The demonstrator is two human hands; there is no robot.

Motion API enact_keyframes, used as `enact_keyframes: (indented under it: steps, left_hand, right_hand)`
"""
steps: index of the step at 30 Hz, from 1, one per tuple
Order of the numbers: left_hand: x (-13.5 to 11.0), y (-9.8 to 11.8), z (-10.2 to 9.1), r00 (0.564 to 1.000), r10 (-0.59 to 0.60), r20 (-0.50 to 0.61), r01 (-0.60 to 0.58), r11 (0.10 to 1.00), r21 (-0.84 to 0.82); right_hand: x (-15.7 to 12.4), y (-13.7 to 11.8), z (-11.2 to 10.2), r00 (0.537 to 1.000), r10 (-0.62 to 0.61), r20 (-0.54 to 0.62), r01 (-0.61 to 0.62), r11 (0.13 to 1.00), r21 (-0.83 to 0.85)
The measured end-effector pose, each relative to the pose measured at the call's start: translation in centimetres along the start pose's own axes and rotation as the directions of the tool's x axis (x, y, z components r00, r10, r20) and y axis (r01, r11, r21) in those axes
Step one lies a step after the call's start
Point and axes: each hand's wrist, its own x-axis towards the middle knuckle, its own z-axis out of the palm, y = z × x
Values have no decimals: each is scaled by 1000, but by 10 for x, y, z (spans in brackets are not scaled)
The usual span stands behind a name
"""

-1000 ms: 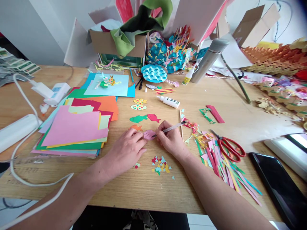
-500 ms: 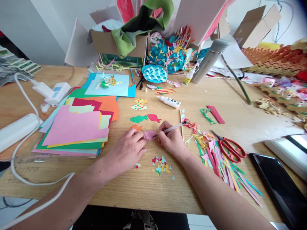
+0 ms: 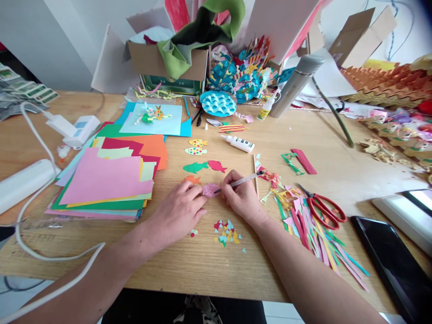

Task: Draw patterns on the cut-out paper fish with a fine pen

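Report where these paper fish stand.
Done: the yellow fish and pale fish already carry patterns. In hand: the right hand draws with a pen on the pink fish, held by the left hand. Left: the green fish and red fish look plain.

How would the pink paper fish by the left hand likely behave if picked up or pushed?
The pink paper fish looks thin, so probably light and floppy. Flat on the wooden table, it would likely slide easily when pushed, and could crease.
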Motion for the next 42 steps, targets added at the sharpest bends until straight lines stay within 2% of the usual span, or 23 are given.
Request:
enact_keyframes:
  steps: [21,26,29,34,42]
  left_hand:
    - [0,-1,2,1000,18,-19,-17,999,32]
    - [-1,-1,3,999,22,-36,-21,999,36]
    - [0,-1,3,999,25,-34,-23,999,42]
    - [-2,-2,5,999,17,-51,-15,999,36]
    - [-2,-2,5,999,0,-34,0,1000,11]
  right_hand:
    - [0,2,1,1000,-15,-9,15,1000,18]
    - [2,-1,2,991,-20,-132,27,998,50]
    - [4,-3,3,986,-28,-166,40,997,67]
    - [4,0,5,993,-7,-116,13,999,47]
    - [5,6,6,991,48,-125,-49,999,-12]
